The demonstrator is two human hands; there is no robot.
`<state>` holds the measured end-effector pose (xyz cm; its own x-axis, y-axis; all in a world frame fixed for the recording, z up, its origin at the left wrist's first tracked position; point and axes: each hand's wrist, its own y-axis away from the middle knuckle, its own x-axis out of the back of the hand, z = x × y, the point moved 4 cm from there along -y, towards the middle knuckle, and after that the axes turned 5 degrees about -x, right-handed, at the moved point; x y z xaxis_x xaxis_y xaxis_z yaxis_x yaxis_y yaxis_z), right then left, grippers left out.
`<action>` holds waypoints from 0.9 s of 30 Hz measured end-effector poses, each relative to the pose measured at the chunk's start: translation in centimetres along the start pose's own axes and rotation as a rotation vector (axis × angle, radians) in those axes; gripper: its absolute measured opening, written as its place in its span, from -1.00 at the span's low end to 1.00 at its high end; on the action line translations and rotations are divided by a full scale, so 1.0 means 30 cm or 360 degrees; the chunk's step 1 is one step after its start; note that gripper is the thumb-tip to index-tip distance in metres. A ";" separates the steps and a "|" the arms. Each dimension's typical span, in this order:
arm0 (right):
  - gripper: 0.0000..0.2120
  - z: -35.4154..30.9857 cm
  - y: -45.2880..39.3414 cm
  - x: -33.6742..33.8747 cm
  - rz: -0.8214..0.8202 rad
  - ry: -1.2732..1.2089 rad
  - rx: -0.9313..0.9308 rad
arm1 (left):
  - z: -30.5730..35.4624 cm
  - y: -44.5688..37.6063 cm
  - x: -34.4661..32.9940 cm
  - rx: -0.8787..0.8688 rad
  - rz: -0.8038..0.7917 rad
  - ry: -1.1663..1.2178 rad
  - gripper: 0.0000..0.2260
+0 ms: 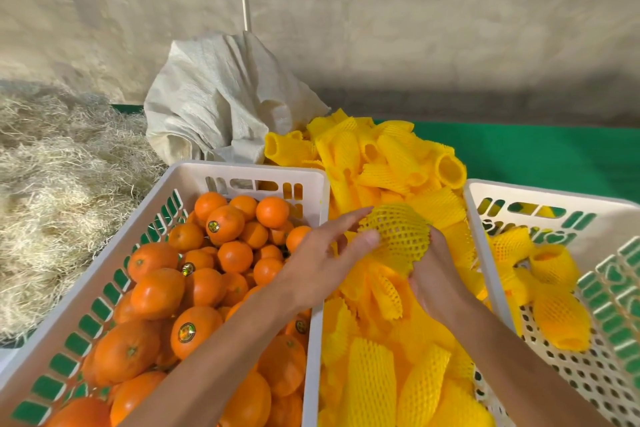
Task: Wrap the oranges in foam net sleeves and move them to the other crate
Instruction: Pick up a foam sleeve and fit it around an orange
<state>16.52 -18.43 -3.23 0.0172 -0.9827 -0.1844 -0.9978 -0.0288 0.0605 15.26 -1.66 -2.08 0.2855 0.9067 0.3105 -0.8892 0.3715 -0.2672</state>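
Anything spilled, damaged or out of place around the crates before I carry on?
Nothing stands out. Bare oranges fill the left crate, loose foam sleeves lie heaped between crates, and wrapped ones sit in the right crate. Both hands work a sleeve.

No text, brand or number can be read anywhere. The only labels are small round stickers on some of the oranges in the left crate (242,172). One sticker (213,226) sits on an orange (225,222) near the far end of the heap, one sticker (188,268) on a fruit in the middle, and one bigger sticker (186,333) on an orange (195,331) nearer to the camera. They look gold and dark with a shiny centre, but their print is too small and blurred to make out.
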 end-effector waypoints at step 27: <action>-0.56 -0.142 0.070 -0.001 0.0377 0.1205 0.1342 | -0.015 -0.042 0.036 0.0251 0.0652 0.1027 -0.56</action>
<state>14.68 -19.23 1.09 -0.4262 -0.8133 0.3962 -0.7027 0.0218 -0.7112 16.85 -1.06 -1.83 0.0317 0.9201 -0.3903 -0.9952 -0.0072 -0.0978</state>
